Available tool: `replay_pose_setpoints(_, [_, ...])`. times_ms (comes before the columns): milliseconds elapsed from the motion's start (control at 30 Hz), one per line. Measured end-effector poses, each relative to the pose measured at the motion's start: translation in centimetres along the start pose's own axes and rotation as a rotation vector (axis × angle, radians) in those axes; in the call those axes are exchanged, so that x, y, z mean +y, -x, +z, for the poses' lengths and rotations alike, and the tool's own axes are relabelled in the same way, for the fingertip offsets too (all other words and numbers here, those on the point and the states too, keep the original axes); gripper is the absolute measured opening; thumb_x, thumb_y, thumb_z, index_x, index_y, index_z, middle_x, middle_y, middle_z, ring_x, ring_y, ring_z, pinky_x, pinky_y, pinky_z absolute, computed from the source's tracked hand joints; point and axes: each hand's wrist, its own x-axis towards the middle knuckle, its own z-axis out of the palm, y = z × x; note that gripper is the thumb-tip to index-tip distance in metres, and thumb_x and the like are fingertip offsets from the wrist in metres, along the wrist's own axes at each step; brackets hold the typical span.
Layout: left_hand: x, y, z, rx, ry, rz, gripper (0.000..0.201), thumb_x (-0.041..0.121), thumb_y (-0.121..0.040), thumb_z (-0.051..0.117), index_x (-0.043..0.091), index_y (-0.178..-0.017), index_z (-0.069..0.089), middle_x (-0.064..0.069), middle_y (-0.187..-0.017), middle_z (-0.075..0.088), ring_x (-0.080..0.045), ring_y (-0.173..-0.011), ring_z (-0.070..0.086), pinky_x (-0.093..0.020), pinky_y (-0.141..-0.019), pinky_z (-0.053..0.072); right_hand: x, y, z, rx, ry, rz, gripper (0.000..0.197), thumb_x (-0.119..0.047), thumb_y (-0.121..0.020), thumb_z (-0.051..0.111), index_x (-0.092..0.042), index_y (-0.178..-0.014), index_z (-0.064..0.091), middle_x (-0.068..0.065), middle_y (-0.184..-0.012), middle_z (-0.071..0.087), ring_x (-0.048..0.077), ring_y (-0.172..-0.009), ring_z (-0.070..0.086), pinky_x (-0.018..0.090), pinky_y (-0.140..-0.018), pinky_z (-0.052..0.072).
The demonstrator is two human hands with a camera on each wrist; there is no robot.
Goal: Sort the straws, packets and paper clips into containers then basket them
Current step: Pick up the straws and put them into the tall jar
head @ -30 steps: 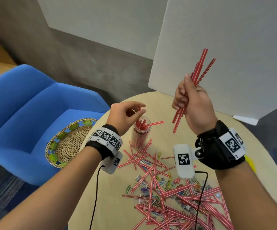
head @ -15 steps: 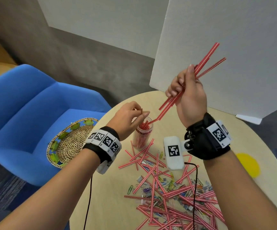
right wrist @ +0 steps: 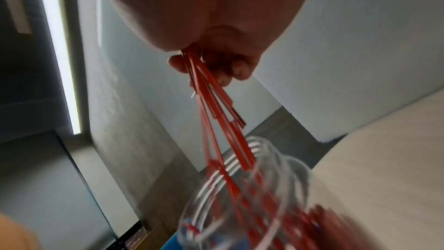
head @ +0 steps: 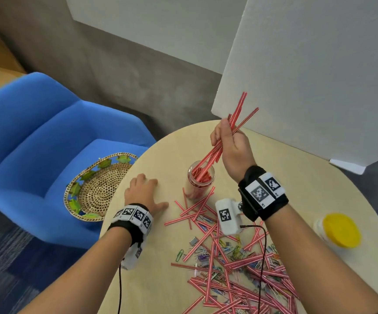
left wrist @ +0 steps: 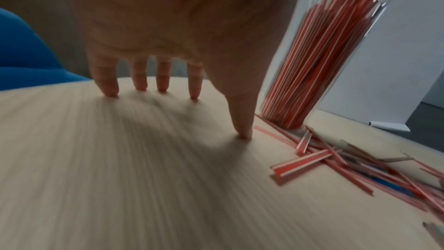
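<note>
We see the right hand [head: 233,148] above the jar [head: 199,180], fingers clenched round a straw bundle [head: 215,152] whose lower ends dip into the jar mouth. Left hand [head: 146,193] left of the jar, fingers spread, tips on the table [head: 165,257]. Loose straws [head: 217,264] and clips [head: 202,253] lie nearer us than the jar.

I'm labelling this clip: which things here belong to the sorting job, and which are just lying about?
Job:
straw bundle in right hand
clear jar
loose straws
paper clips
woven basket
yellow-lidded container

Lying about:
blue chair
white board
</note>
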Motion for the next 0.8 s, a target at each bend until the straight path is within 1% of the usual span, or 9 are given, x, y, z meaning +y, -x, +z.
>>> replay_pose_setpoints(100, [-0.1, 0.1, 1.1, 0.018, -0.043, -0.018, 0.09, 0.07, -0.064, 0.071, 0.037, -0.14, 0.035, 0.0, -0.143, 0.03, -0.024, -0.133, 0.03, -0.045, -0.102, 0.039, -0.3, -0.6, -1.0, 0.03, 0.089, -0.071, 0.051, -0.039, -0.106, 0.03, -0.012, -0.067, 0.049, 0.007, -0.067, 0.05, 0.019, -0.064, 0.048, 0.028, -0.068, 0.042])
replay_pose_setpoints(267, [0.5, -0.6, 0.6, -0.023, -0.068, -0.047, 0.094, 0.069, -0.063, 0.074, 0.039, -0.142, 0.033, 0.0, -0.143, 0.031, -0.025, -0.132, 0.03, -0.049, -0.101, 0.04, -0.2, -1.2, -1.6, 0.017, 0.244, -0.147, 0.05, -0.039, -0.104, 0.037, -0.01, -0.068, 0.054, -0.006, -0.062, 0.051, 0.005, -0.058, 0.051, 0.015, -0.063, 0.039])
replay_pose_setpoints(367, [0.6, -0.8, 0.5, -0.046, -0.088, -0.056, 0.096, 0.07, -0.061, 0.075, 0.039, -0.142, 0.032, 0.0, -0.141, 0.031, -0.026, -0.132, 0.031, -0.051, -0.1, 0.041, -0.5, -1.5, -1.5, 0.003, 0.268, -0.168, 0.046, -0.04, -0.103, 0.043, -0.015, -0.067, 0.054, -0.008, -0.059, 0.051, 0.009, -0.051, 0.054, 0.022, -0.058, 0.044])
replay_pose_setpoints(433, [0.6, -0.9, 0.5, -0.054, -0.099, -0.056, 0.097, 0.07, -0.06, 0.075, 0.039, -0.142, 0.032, 0.0, -0.141, 0.031, -0.026, -0.131, 0.032, -0.051, -0.1, 0.042, -0.8, -1.5, -1.4, -0.037, 0.253, -0.163, 0.042, -0.038, -0.102, 0.049, -0.014, -0.069, 0.056, -0.001, -0.062, 0.054, 0.014, -0.044, 0.057, 0.03, -0.049, 0.05])
replay_pose_setpoints(500, [0.5, -1.0, 0.6, -0.054, -0.104, -0.053, 0.097, 0.071, -0.06, 0.075, 0.039, -0.141, 0.032, 0.0, -0.141, 0.031, -0.026, -0.131, 0.032, -0.051, -0.1, 0.042, -1.1, -1.5, -1.1, -0.076, 0.238, -0.187, 0.036, -0.036, -0.099, 0.055, -0.011, -0.075, 0.061, 0.004, -0.069, 0.058, 0.016, -0.045, 0.06, 0.032, -0.046, 0.052])
replay_pose_setpoints(633, [0.3, -0.9, 0.9, -0.039, -0.113, -0.045, 0.097, 0.072, -0.06, 0.073, 0.04, -0.141, 0.031, 0.0, -0.14, 0.032, -0.025, -0.13, 0.032, -0.05, -0.098, 0.042, -1.0, -2.1, -0.7, -0.108, 0.467, -0.362, 0.031, -0.038, -0.096, 0.06, -0.012, -0.08, 0.067, 0.001, -0.072, 0.064, 0.009, -0.064, 0.061, 0.034, -0.068, 0.055])
replay_pose_setpoints(667, [0.2, -0.9, 1.0, -0.033, -0.117, -0.041, 0.097, 0.073, -0.061, 0.072, 0.04, -0.141, 0.03, 0.0, -0.139, 0.032, -0.025, -0.13, 0.032, -0.049, -0.098, 0.042, -0.9, -2.2, -0.6, -0.117, 0.494, -0.38, 0.031, -0.039, -0.095, 0.062, -0.012, -0.08, 0.068, 0.0, -0.072, 0.064, 0.01, -0.066, 0.061, 0.035, -0.07, 0.054])
replay_pose_setpoints(733, [0.1, -0.8, 1.2, -0.015, -0.119, -0.037, 0.097, 0.075, -0.061, 0.07, 0.041, -0.142, 0.029, 0.001, -0.139, 0.032, -0.024, -0.129, 0.032, -0.048, -0.097, 0.042, -0.9, -2.1, -0.6, -0.114, 0.472, -0.38, 0.033, -0.04, -0.093, 0.064, -0.012, -0.078, 0.069, 0.0, -0.068, 0.064, 0.012, -0.063, 0.062, 0.036, -0.067, 0.054])
replay_pose_setpoints(800, [-0.1, -0.7, 1.4, -0.004, -0.119, -0.034, 0.098, 0.077, -0.06, 0.069, 0.042, -0.142, 0.028, 0.001, -0.14, 0.032, -0.024, -0.13, 0.032, -0.047, -0.097, 0.042, -1.0, -1.9, -0.8, -0.04, 0.382, -0.345, 0.034, -0.04, -0.092, 0.065, -0.011, -0.075, 0.07, -0.001, -0.063, 0.065, 0.011, -0.056, 0.063, 0.034, -0.062, 0.055])
